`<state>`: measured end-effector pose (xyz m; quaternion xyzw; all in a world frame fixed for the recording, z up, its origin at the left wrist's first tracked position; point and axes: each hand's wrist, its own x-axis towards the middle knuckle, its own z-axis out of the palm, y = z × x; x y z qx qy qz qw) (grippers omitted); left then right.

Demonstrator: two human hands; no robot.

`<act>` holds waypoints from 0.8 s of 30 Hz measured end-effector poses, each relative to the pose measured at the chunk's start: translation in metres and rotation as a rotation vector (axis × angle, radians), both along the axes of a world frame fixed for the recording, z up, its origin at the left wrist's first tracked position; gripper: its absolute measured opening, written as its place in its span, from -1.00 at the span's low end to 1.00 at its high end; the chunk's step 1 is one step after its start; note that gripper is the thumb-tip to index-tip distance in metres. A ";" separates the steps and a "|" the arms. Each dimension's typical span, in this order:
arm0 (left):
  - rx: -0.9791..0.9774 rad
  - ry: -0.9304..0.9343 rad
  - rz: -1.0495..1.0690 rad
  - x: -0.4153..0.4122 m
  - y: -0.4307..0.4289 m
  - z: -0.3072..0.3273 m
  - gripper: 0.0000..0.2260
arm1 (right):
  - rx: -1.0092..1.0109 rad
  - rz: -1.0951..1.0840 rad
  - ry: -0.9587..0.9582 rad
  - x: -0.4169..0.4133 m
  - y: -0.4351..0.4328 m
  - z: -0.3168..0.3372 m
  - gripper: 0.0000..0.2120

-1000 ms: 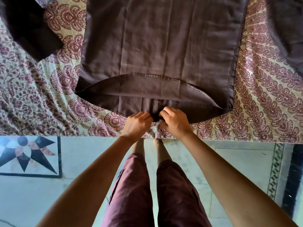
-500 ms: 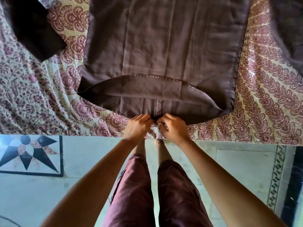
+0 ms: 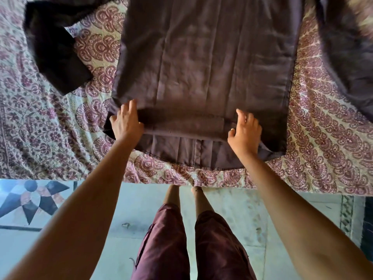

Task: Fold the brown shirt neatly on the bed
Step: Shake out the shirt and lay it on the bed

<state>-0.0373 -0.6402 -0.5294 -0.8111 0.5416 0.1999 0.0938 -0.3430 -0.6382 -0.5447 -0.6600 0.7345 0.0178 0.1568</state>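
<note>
Brown shirt (image 3: 201, 63) spread flat on the bed, body running from the near edge toward the far side, front layer lifted a little at the near hem so that the inner layer shows below it. Left hand (image 3: 126, 123) on the near left corner of the upper layer, fingers curled over the hem fold and thumb under, gripping the cloth. Right hand (image 3: 245, 131) on the near right part of the same hem, fingers half bent and resting on the fabric; hard to tell whether really pinching or only touching. Both hands well apart, with the open hem between them.

Left sleeve (image 3: 54, 45) lying to the far left, dark and folded at an angle. Right sleeve (image 3: 347, 57) on the far right, blurred. Nothing lying over the shirt body.

Under the shirt, a printed bedspread (image 3: 323, 138) in cream with maroon patterns. Near the bed edge, a pale floor (image 3: 141, 209) with a star-shaped tile pattern (image 3: 30, 201) at the left. Legs in maroon shorts (image 3: 193, 247) standing just beside the bed.
</note>
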 end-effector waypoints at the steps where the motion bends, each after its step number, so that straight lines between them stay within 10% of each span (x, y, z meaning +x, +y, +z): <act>1: 0.002 0.019 0.016 0.004 0.000 0.000 -0.51 | -0.028 0.030 -0.005 -0.004 -0.003 0.001 -0.64; 9: -0.070 0.169 -0.155 0.038 0.065 -0.004 -0.73 | -0.133 0.577 -0.260 -0.043 0.055 0.008 -0.92; 16: -0.025 0.168 -0.162 0.034 0.080 -0.008 -0.75 | -0.039 0.479 -0.200 -0.046 0.103 -0.002 -0.80; 24: -0.321 0.126 0.765 0.039 0.060 -0.014 -0.65 | -0.141 -0.776 0.005 -0.044 0.056 0.001 -0.57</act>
